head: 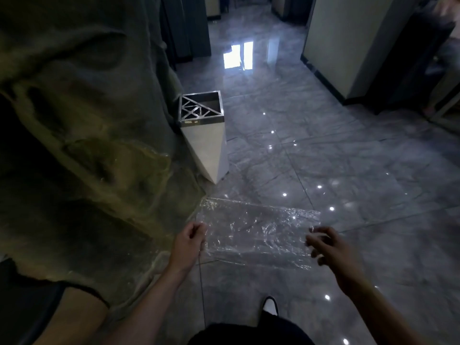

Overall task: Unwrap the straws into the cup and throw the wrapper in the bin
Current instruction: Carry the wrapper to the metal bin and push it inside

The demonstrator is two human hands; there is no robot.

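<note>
Head view: I look down at a shiny grey floor [348,158].
Wrapper: a clear, crinkly plastic wrapper [254,232] is stretched flat between my two hands, low in the middle at about 6 o'clock.
Left hand: my left hand [190,242] is clenched on the wrapper's left edge.
Right hand: my right hand [326,247] is at the wrapper's right edge with fingers curled. It is blurry, so I cannot tell if it pinches the plastic.
Bin: a tall white bin [206,145] with a silver patterned top stands at 12 o'clock from the wrapper, well apart from it.
Rock wall: a big rough wall [82,120] fills the 9 o'clock side, and the bin is just beside it.
Shoe: one shoe [270,306] shows at 6 o'clock.
</note>
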